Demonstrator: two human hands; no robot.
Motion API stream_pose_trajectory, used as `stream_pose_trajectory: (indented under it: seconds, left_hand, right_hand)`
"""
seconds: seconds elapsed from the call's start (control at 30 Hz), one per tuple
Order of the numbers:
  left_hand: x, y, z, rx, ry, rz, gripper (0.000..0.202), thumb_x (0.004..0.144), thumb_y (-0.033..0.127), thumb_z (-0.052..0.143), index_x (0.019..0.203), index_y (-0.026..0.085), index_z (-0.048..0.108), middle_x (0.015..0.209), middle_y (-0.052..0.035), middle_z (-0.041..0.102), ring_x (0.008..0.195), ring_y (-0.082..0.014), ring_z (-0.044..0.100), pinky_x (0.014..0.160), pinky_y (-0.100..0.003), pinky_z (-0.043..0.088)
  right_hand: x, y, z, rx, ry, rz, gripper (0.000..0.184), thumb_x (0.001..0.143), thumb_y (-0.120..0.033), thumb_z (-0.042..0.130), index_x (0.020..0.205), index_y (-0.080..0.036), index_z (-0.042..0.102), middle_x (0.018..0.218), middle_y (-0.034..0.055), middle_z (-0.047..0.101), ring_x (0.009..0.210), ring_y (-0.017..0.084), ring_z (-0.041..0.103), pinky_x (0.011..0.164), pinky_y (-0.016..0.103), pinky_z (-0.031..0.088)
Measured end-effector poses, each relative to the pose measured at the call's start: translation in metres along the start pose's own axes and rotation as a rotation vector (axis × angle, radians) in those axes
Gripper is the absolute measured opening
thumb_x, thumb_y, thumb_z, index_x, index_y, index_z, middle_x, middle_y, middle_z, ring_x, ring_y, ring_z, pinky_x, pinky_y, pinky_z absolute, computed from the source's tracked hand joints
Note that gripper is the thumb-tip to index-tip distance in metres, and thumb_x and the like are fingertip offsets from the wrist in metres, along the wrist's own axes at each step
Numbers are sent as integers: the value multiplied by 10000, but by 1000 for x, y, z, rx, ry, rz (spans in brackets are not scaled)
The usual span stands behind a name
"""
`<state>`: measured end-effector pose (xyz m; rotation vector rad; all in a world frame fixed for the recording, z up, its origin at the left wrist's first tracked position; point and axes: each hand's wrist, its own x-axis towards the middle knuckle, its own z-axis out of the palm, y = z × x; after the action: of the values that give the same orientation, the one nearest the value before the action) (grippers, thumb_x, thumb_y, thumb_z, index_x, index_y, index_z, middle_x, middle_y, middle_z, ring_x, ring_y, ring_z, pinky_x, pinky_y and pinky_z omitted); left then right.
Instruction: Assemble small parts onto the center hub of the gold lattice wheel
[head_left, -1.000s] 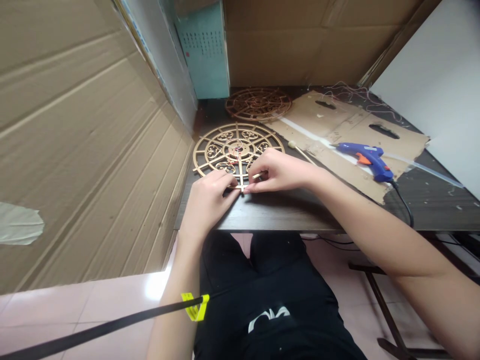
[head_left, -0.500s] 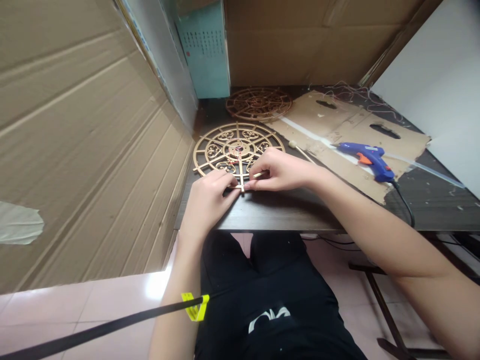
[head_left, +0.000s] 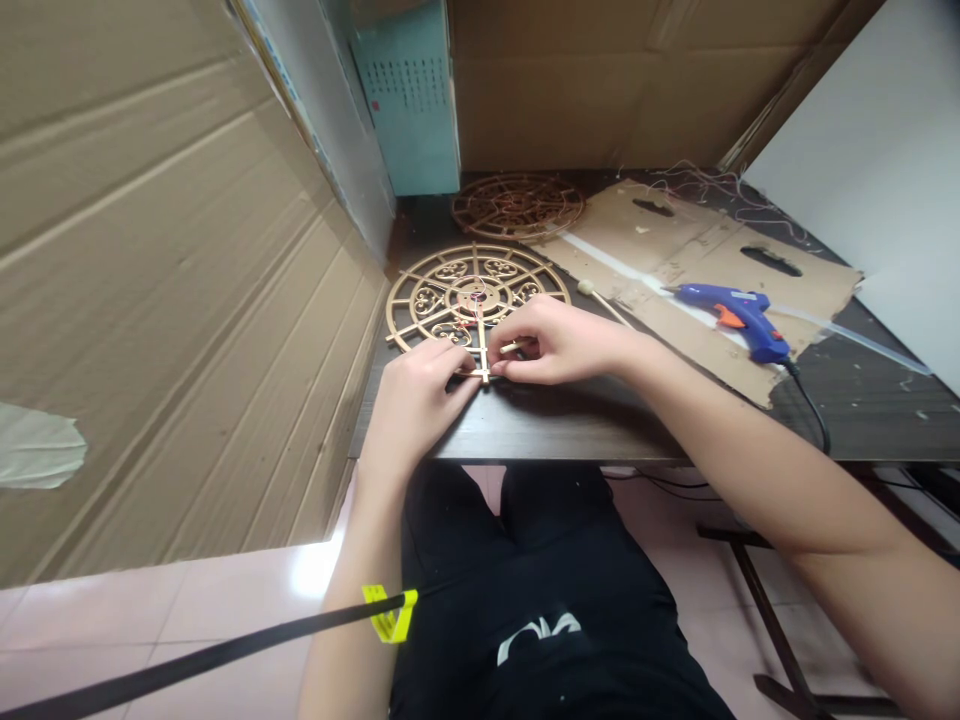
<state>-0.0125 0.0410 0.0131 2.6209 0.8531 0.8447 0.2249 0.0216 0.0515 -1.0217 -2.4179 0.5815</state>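
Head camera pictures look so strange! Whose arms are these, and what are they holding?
A person is wearing a camera on their head, so you see what they see, looking down at their own arms and lap. Their left hand and right hand both pinch thin crossed sticks at the edge of a round gold lattice wheel. On the dark table lie a second, browner lattice wheel and a cardboard sheet with a blue glue gun on it.
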Motion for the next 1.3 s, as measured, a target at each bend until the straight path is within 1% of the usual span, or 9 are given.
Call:
stream_pose_trajectory:
  seconds: [0.07,0.2,0.3,0.53,0.67,0.8,0.9,1.1,1.3]
  left_hand:
    - [0,0,0,2,1,0,81,949,201,710,876,182,679,924,-44,716,879,-215,664,788,-335,475]
    - [0,0,0,-3,0,4,68,949,193,711,887,184,685,932,-41,715,888,-215,668,790,-336,475]
    - [0,0,0,-2,-1,8,70,949,193,715,886,182,687,933,-42,717,887,-216,668,790,-337,477]
    - [0,1,0,19,1,16,77,958,204,710,888,179,691,932,-48,720,882,-220,670,778,-341,479]
    - [0,0,1,12,0,18,71,962,198,694,892,188,688,944,-53,729,897,-226,677,797,-349,493]
    - [0,-1,1,9,0,21,44,956,187,695,912,188,697,965,-67,741,921,-238,689,821,-361,510]
    - [0,-1,0,9,2,23,47,960,195,696,913,189,697,967,-66,741,923,-239,689,821,-360,509]
    - [0,0,0,22,-8,10,75,964,216,695,893,192,683,945,-55,730,897,-228,676,792,-351,489]
    - [0,-2,1,-10,-4,43,59,958,198,696,899,196,692,955,-62,747,911,-227,695,805,-354,519]
  right_hand:
    - [0,-1,0,-2,2,2,134,895,-202,637,850,-139,746,676,-22,635,590,84,455,623,252,316]
    - [1,-1,2,6,11,5,112,840,-161,666,896,-149,762,722,-20,667,623,93,512,649,243,349]
    - [1,-1,2,-6,-2,12,128,828,-142,663,908,-151,763,734,-14,678,630,97,523,661,242,360]
    - [2,-2,4,-21,-9,0,96,839,-131,649,874,-142,737,729,-7,674,618,101,526,647,239,359]
    - [2,-2,5,-11,-5,-11,80,838,-122,651,864,-147,723,731,-11,669,626,103,534,651,235,363]
    - [2,-3,5,-4,-28,-32,103,840,-107,633,878,-151,718,784,3,698,664,109,550,666,236,368]
    - [2,-4,5,-25,-38,-23,104,839,-111,629,879,-148,717,805,17,713,671,114,549,661,245,358]
    - [3,-4,5,-72,4,11,93,859,-153,625,857,-150,719,786,20,703,664,121,544,660,263,355]
    - [3,-3,6,-94,5,-46,125,858,-116,621,832,-156,737,790,29,709,709,130,566,706,283,382]
